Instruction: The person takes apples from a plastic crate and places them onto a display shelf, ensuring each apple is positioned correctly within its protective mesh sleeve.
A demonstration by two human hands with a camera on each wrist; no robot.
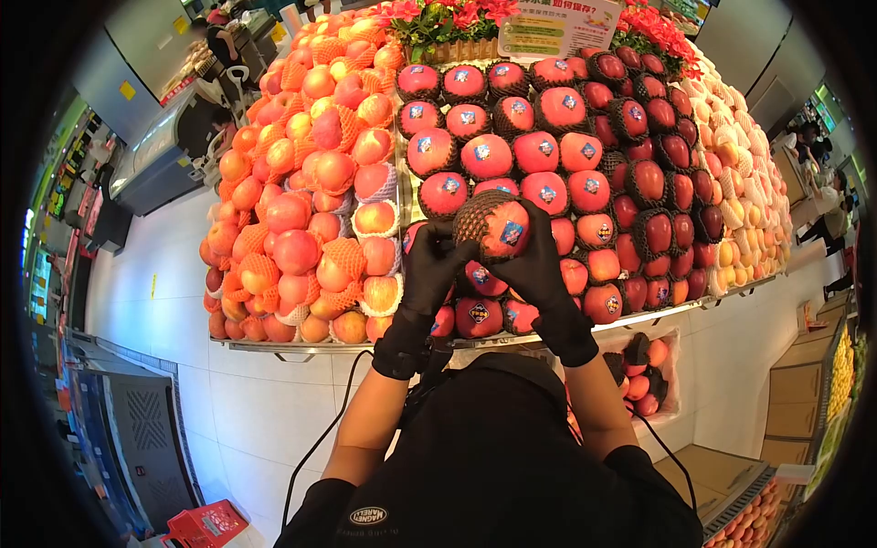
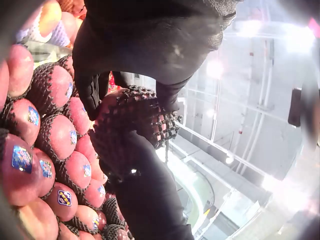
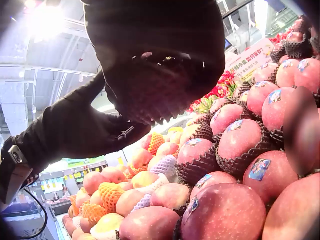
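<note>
Both hands wear black gloves and hold one large red apple (image 1: pixel 507 232) with a blue sticker, partly inside a black foam net (image 1: pixel 471 222), above the sloped rows of apples. My left hand (image 1: pixel 433 270) grips its netted left side, and my right hand (image 1: pixel 539 265) curls round its right side. The left wrist view shows the netted apple (image 2: pixel 145 112) between the left hand (image 2: pixel 145 45) and the right hand (image 2: pixel 142 185). In the right wrist view the net's ragged edge (image 3: pixel 157 112) hangs beside the left hand (image 3: pixel 80 125); the apple is mostly dark there.
Stickered apples (image 1: pixel 546 194) in black nets fill the middle of the display. Apples in orange and white nets (image 1: pixel 340 260) lie to the left, pale netted fruit (image 1: pixel 744 183) to the right. Red flowers (image 1: pixel 452 20) and a sign (image 1: pixel 559 27) stand behind. A crate (image 1: pixel 674 374) sits below the front edge.
</note>
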